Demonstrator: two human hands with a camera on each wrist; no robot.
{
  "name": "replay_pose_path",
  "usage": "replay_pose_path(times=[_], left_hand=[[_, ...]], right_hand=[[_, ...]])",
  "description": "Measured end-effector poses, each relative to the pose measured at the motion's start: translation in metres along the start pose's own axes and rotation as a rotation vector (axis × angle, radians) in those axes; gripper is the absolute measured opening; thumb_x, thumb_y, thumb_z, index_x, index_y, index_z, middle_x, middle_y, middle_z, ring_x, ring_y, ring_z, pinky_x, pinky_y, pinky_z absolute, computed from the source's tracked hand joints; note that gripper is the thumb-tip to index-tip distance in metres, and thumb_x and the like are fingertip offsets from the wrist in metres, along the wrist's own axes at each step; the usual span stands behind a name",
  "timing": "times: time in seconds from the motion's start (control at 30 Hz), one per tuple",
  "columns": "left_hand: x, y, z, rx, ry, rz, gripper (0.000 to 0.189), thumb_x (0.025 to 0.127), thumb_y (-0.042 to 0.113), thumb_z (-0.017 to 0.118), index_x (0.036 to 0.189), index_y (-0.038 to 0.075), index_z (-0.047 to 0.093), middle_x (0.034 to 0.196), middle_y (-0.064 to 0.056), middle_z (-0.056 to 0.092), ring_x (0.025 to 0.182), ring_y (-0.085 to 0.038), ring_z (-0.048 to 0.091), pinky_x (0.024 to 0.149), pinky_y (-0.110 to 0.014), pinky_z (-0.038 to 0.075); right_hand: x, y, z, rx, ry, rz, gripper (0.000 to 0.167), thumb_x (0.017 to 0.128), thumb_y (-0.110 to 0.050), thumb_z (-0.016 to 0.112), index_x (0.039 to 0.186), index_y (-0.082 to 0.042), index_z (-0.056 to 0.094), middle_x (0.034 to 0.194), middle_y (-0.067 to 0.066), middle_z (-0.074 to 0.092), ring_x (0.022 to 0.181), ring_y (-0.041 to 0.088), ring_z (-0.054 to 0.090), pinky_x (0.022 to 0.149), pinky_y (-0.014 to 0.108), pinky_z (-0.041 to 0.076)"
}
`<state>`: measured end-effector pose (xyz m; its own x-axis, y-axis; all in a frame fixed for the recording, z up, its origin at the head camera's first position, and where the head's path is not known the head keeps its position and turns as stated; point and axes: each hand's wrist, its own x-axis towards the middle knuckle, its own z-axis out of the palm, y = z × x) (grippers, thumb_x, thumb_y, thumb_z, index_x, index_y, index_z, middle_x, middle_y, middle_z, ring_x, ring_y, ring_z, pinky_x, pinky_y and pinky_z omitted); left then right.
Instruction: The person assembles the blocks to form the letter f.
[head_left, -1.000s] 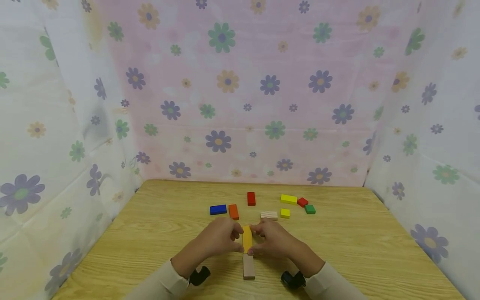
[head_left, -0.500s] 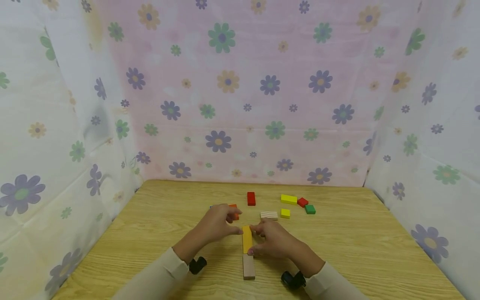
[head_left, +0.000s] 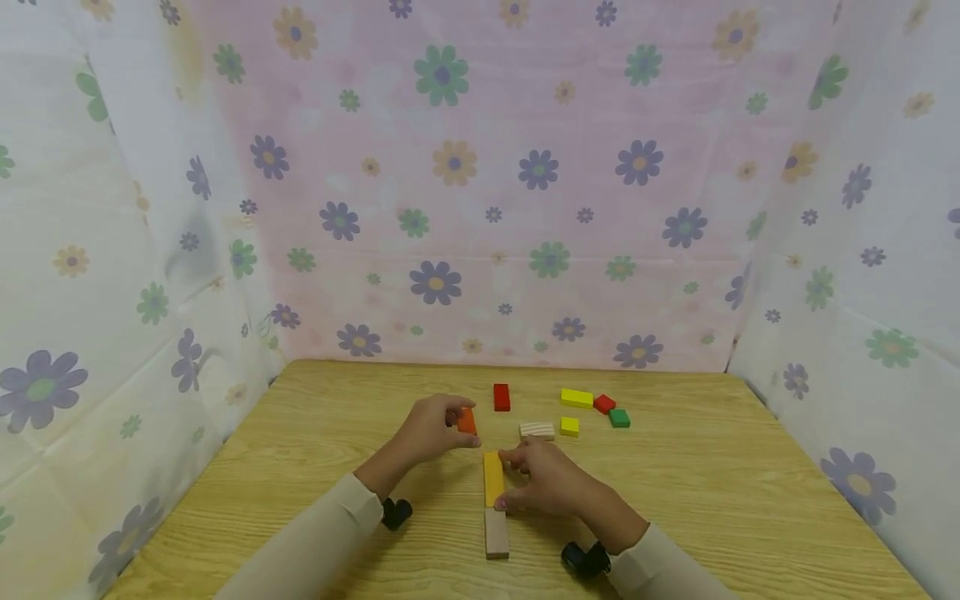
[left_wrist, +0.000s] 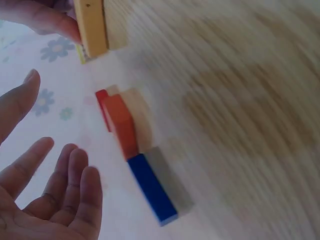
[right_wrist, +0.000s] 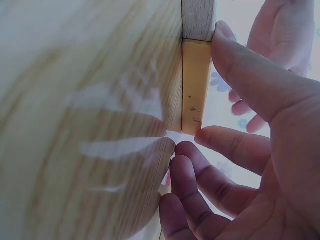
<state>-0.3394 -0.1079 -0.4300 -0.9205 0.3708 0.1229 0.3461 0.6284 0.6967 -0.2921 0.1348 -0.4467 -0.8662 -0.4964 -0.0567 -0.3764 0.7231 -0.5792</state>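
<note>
In the head view, a long orange-yellow block (head_left: 492, 479) lies lengthwise on the table, end to end with a plain wooden block (head_left: 496, 535). My right hand (head_left: 551, 479) holds the orange-yellow block, index fingertip at its far end and thumb near the wooden block. My left hand (head_left: 431, 431) hovers beside an orange block (head_left: 467, 422), thumb and fingers spread with nothing between them. From the left wrist, a blue block (left_wrist: 152, 189) touches the orange block's end; in the head view my left hand hides it.
Farther back on the wood-grain table (head_left: 330, 417) lie a red block (head_left: 501, 397), a striped wooden block (head_left: 537, 431), a long yellow block (head_left: 577, 398), a small yellow block (head_left: 569, 427), a small red block (head_left: 604, 404) and a green block (head_left: 619, 418). Flowered cloth (head_left: 495, 183) surrounds the table.
My left hand has left the orange-yellow block and moved away and leftward to the orange block, covering the blue one. My right hand stays on the orange-yellow block.
</note>
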Motion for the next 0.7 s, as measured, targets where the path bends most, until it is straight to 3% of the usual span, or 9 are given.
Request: replay_pose_path(times=[0.27,0.5,0.7], left_hand=[[0.014,-0.017,0.001,-0.063,0.035,-0.071,0.063,0.084,0.029,0.089,0.14,0.013,0.065,0.136,-0.015,0.064,0.121,-0.034,0.06,0.095,-0.049,0.055],[0.02,-0.019,-0.002,-0.074,0.017,-0.097,0.065,0.082,0.027,0.09,0.14,0.011,0.065,0.14,-0.014,0.062,0.129,-0.035,0.057,0.103,-0.05,0.053],[0.023,-0.022,-0.003,-0.044,-0.008,-0.139,0.071,0.078,0.028,0.093,0.139,0.005,0.064,0.139,-0.013,0.064,0.125,-0.032,0.061,0.103,-0.049,0.053]], right_hand=[[0.002,0.003,0.004,0.01,-0.019,0.0,0.08,0.078,-0.049,0.088,0.143,-0.008,0.063,0.117,0.003,0.062,0.104,0.018,0.059,0.086,0.036,0.053],[0.003,0.002,0.002,0.0,-0.012,-0.019,0.079,0.078,-0.049,0.089,0.141,-0.008,0.065,0.113,0.003,0.062,0.101,0.017,0.059,0.083,0.034,0.052],[0.002,0.002,0.001,0.002,-0.011,-0.01,0.078,0.078,-0.048,0.089,0.141,-0.008,0.065,0.113,0.002,0.063,0.101,0.016,0.058,0.083,0.034,0.052]])
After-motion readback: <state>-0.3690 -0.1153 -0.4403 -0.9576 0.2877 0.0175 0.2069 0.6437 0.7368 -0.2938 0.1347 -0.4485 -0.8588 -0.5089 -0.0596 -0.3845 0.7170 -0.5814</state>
